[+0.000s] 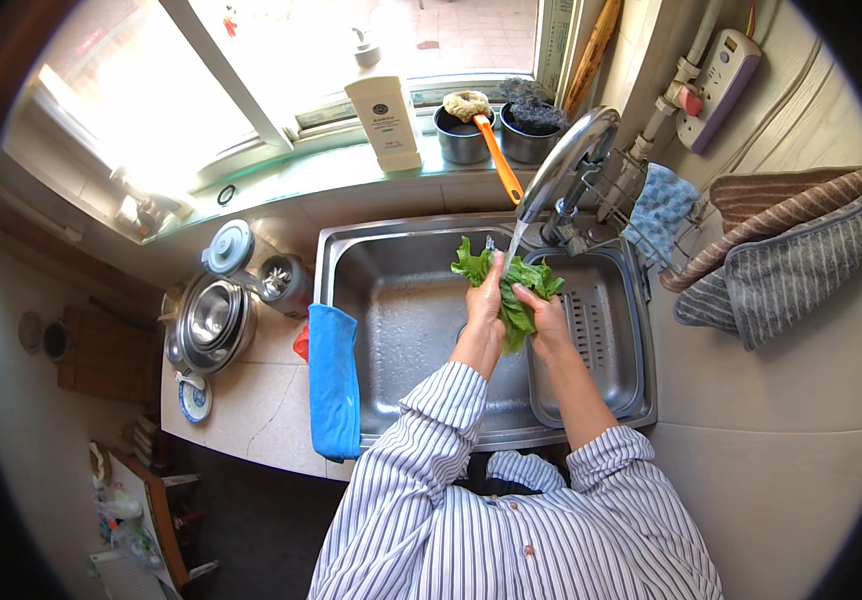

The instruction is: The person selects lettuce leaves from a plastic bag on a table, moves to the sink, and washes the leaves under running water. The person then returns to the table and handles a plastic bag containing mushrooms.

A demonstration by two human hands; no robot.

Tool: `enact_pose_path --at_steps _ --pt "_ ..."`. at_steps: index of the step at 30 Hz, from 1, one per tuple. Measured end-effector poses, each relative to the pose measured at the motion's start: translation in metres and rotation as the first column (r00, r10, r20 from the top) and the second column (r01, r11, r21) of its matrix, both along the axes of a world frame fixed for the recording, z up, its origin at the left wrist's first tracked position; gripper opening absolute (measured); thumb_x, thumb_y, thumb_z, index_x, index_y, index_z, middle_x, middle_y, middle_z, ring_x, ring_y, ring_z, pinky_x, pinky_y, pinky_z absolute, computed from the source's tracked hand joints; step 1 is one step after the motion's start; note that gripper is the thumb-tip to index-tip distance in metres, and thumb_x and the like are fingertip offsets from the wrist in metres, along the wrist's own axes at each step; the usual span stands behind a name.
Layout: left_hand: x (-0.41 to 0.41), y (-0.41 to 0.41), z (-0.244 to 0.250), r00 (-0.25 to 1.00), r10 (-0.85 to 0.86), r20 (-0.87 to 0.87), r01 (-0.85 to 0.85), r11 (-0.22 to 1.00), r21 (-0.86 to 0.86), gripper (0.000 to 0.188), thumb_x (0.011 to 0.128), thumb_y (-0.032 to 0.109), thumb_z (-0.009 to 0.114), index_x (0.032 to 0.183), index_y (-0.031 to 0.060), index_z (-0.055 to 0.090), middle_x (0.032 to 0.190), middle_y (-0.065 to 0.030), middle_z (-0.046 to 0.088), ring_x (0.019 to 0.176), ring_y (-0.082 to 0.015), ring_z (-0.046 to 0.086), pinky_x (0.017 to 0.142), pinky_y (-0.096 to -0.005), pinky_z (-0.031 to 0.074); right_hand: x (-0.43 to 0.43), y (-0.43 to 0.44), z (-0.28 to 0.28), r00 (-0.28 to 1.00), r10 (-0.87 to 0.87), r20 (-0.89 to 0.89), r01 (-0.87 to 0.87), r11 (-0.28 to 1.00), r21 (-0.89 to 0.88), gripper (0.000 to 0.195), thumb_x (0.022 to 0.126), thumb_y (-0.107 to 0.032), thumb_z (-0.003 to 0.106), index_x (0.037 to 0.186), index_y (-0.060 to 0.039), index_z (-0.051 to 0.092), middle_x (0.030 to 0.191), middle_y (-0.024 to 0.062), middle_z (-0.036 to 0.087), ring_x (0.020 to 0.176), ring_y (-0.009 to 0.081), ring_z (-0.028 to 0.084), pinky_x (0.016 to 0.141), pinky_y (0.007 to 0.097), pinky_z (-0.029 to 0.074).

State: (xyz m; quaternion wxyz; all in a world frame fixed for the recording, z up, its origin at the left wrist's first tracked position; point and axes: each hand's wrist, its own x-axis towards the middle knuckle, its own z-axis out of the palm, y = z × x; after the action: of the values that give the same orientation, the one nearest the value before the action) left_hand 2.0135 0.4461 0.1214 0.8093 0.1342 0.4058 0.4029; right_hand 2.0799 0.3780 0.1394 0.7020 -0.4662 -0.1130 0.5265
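Over the stainless steel sink [408, 337], both of my hands hold a bunch of green leafy lettuce [515, 307]. My left hand [485, 304] grips its left side with the thumb up, and my right hand [547, 319] grips its right side. Water from the curved chrome faucet [569, 154] runs down onto the leaves between the hands. Below and to the right, a perforated metal drain basket [629, 360] sits in the sink, partly behind my right forearm. The fingers under the leaves are hidden.
A blue cloth [333, 382] hangs over the sink's left edge. Nested metal bowls [213, 315] and a blender cup [281, 285] stand left. A pump bottle [386, 124] and metal cups [463, 142] line the sill. Striped towels [806, 255] hang right, near a wire rack.
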Motion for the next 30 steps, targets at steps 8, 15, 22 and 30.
enact_pose_path --at_steps 8,15,22,30 --pt "-0.04 0.002 -0.007 0.976 -0.135 0.172 0.115 0.986 0.122 0.035 0.081 0.029 0.06 0.105 0.004 0.054 0.102 -0.0082 0.058 0.091 -0.0203 0.058 0.08 -0.0355 0.048 -0.006 0.009 -0.005 0.987 0.148 0.059 -0.15 0.988 0.025 0.031 0.078 -0.009 0.064 0.107 -0.0032 0.053 0.1 0.0053 0.058 0.089 0.0159 0.057 0.079 0.0295 0.046" --pt "-0.045 0.006 -0.016 0.936 0.029 0.349 -0.01 0.998 -0.058 0.038 0.084 0.035 0.055 0.105 0.0035 0.054 0.104 -0.0093 0.057 0.095 -0.0229 0.056 0.086 -0.0382 0.045 -0.017 0.025 -0.017 0.999 -0.043 0.009 0.043 0.999 0.022 0.03 0.081 -0.013 0.062 0.106 -0.0011 0.052 0.1 0.0052 0.057 0.087 0.0147 0.055 0.075 0.0279 0.046" --pt "-0.054 0.011 -0.014 0.91 0.198 0.364 -0.187 0.98 -0.067 0.043 0.082 0.046 0.053 0.102 0.0078 0.054 0.096 -0.0054 0.056 0.091 -0.0204 0.053 0.084 -0.0378 0.043 -0.012 0.013 -0.015 0.99 -0.139 0.002 0.139 0.989 0.05 0.033 0.084 -0.021 0.058 0.112 -0.0042 0.049 0.105 0.0028 0.054 0.094 0.0149 0.053 0.081 0.0288 0.043" --pt "-0.04 0.007 -0.006 0.876 0.222 0.429 -0.21 0.975 -0.075 0.047 0.083 0.052 0.045 0.099 0.0088 0.055 0.093 -0.0043 0.057 0.087 -0.0189 0.053 0.083 -0.0362 0.043 -0.018 -0.008 -0.011 0.972 0.084 0.22 -0.095 0.995 0.04 0.045 0.07 0.001 0.068 0.11 -0.0029 0.048 0.101 0.0046 0.056 0.09 0.0154 0.055 0.078 0.0279 0.045"
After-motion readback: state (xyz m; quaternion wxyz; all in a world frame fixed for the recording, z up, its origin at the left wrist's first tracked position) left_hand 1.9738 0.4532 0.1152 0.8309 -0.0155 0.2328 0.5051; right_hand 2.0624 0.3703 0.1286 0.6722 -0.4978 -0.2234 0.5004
